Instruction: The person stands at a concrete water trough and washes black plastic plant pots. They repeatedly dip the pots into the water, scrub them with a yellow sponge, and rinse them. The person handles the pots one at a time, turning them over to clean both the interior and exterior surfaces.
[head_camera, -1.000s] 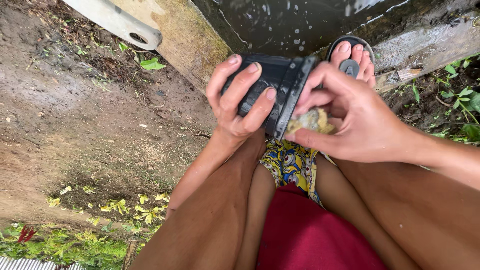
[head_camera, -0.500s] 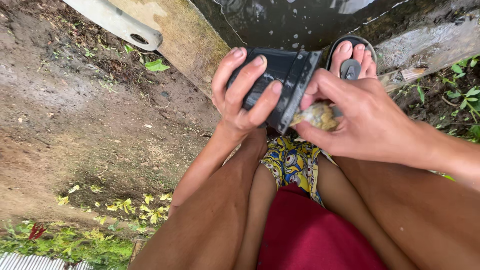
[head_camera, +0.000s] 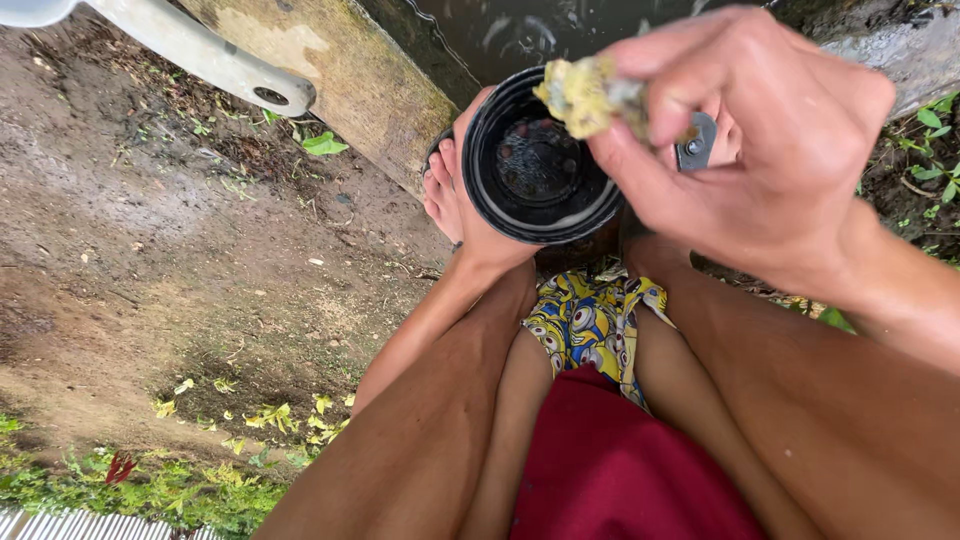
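My left hand grips a round black cup-like container from behind, its open mouth turned up toward me. My right hand is raised close to the camera and pinches a wet yellowish scrubbing sponge at the container's upper rim. A bare foot in a sandal shows just left of the container. Below are my bare legs, yellow patterned shorts and a red cloth.
A concrete ledge edges dark water at the top. A white pipe lies across the upper left. Bare dirt ground spreads left, with grass and fallen leaves at the bottom left.
The left hand has turned the black container so its round mouth faces up. The right hand with the sponge has lifted toward the camera, over the rim.
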